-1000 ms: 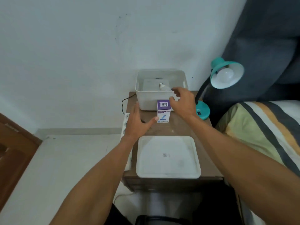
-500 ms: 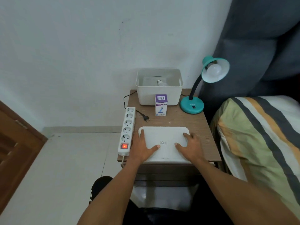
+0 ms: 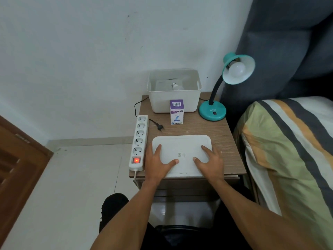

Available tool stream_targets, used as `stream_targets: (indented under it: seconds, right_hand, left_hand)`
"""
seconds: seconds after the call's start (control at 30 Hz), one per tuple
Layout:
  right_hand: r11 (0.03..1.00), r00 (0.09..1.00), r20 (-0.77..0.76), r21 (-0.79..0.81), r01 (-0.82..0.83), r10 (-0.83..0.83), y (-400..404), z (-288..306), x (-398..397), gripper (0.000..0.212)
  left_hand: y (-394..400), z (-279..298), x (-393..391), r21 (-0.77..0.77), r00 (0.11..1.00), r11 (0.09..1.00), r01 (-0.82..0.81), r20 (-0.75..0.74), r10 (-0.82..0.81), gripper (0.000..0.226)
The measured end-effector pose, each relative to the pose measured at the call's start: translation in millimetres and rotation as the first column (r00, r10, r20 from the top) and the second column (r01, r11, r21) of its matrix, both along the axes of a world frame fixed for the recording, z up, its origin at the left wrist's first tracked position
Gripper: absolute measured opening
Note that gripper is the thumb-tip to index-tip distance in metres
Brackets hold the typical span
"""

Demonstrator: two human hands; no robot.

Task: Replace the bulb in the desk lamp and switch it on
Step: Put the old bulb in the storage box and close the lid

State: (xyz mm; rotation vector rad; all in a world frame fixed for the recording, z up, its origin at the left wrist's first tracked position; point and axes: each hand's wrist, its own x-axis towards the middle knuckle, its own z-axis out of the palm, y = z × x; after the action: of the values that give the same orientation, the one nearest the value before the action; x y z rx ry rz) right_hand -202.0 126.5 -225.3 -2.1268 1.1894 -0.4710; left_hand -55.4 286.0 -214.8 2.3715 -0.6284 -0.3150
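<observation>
Head view showed me both hands spread flat on the white tray (image 3: 181,141) — left hand (image 3: 156,164), right hand (image 3: 212,162), holding nothing — I judged a resting pose, with the bulb (image 3: 237,69) in the lamp (image 3: 212,110) unlit, its plug (image 3: 160,126) lying loose.

- Two bare hands: the left hand (image 3: 157,164) and the right hand (image 3: 210,162).
- One teal desk lamp (image 3: 224,89).
- Two bulbs: one bulb in the lamp shade (image 3: 237,70) and one loose bulb (image 3: 177,86) inside the bin.
- One white storage bin (image 3: 174,100).
- One small purple and white bulb box (image 3: 176,112).
- One flat white tray (image 3: 182,147).
- One white power strip (image 3: 139,142), with five sockets and one lit red switch (image 3: 136,160).
- One black plug (image 3: 160,127), lying loose on the table.
- One wooden bedside table (image 3: 226,141).
- One striped pillow (image 3: 288,150).
</observation>
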Motion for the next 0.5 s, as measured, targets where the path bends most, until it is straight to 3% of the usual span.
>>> stream_targets:
  seconds: [0.27,0.5]
  right_hand:
    - [0.997,0.991,0.129,0.063,0.036,-0.044,-8.5,19.5,3.5,0.057]
    - [1.000,0.972,0.235,0.001,0.003,-0.003,-33.0,63.7,38.8,0.058]
  left_hand:
    - [-6.3,7.0,6.8,-0.149,0.999,0.988,-0.040,-0.040,0.034,0.100]
    - [-24.1,53.8,48.6,-0.262,0.998,0.965,0.008,0.067,0.010,0.098]
